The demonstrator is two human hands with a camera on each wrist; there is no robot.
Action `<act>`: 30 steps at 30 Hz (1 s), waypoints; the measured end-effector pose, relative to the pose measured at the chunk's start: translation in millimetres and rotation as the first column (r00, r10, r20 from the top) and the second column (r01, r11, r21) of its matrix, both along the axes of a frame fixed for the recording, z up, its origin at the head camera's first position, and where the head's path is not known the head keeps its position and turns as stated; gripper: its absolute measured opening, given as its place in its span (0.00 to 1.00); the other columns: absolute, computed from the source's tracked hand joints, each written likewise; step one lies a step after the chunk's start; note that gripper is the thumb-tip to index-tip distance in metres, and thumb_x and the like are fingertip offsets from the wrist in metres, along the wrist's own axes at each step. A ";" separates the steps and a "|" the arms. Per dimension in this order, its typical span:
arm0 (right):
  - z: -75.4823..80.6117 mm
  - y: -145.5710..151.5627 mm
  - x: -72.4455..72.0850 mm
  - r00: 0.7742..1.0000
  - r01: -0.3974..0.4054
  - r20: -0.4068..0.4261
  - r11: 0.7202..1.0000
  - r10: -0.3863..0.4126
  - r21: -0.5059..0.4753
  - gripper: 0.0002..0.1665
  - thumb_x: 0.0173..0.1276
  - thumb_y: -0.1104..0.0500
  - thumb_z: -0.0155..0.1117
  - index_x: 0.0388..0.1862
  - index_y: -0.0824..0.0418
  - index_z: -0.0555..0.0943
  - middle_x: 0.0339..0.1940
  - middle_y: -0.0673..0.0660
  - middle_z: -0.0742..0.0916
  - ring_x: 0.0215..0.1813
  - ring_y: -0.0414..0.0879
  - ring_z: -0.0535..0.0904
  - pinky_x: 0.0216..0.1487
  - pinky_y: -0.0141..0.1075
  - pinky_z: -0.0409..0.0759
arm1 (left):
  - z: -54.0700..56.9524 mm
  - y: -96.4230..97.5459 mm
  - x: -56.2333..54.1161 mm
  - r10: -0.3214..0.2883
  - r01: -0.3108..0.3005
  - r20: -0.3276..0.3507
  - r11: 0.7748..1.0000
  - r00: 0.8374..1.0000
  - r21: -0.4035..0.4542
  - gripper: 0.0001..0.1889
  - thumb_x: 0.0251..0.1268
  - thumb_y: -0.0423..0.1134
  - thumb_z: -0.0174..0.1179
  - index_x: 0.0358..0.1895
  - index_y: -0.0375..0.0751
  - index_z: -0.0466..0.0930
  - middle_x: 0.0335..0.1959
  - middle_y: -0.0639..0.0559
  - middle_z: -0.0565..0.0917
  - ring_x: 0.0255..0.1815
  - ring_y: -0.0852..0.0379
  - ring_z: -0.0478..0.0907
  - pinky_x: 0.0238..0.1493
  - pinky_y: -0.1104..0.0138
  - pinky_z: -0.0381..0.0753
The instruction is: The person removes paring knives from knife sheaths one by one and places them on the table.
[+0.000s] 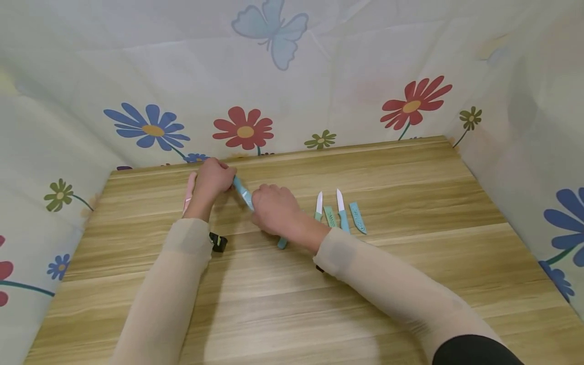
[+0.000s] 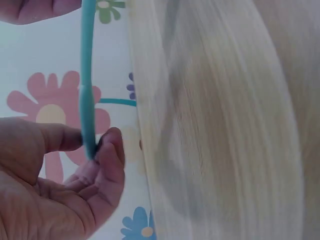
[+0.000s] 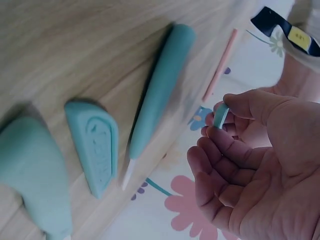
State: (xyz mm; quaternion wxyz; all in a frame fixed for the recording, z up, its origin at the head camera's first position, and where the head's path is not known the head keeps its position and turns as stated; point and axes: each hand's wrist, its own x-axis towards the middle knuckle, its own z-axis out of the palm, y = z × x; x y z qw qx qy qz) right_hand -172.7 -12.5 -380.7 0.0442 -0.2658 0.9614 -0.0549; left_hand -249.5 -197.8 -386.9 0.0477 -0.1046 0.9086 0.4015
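The knife (image 1: 242, 188) hung aslant between both hands above the bench (image 1: 456, 228), left of its middle and towards the back edge. It was slim, straight and blue-green, with a pale patch partway along; edge-on, from the left wrist, it showed a slight step where two lengths met. The left hand (image 1: 214, 176) pinched one end between thumb and fingertips, and the right hand (image 1: 277, 207) gripped the other, thumb against fingers. By the left wrist, towards the back left corner, lay the pink knife (image 1: 190, 185). A blue handle (image 1: 282, 243) stuck out below the right hand. Further towards the right edge lay a green knife (image 1: 319, 205), green cover (image 1: 330, 217), second blue knife (image 1: 341, 208) and blue cover (image 1: 358, 218), side by side.
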 end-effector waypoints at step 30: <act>6.0 70.2 6.2 0.981 0.172 0.135 0.954 -0.142 -0.246 0.08 0.74 0.60 0.67 0.48 0.62 0.82 0.38 0.52 0.84 0.36 0.47 0.80 0.36 0.37 0.81 | -6.5 17.1 36.5 -0.002 -0.046 0.064 0.664 0.998 0.747 0.19 0.83 0.40 0.59 0.64 0.30 0.72 0.51 0.41 0.83 0.45 0.52 0.89 0.56 0.60 0.86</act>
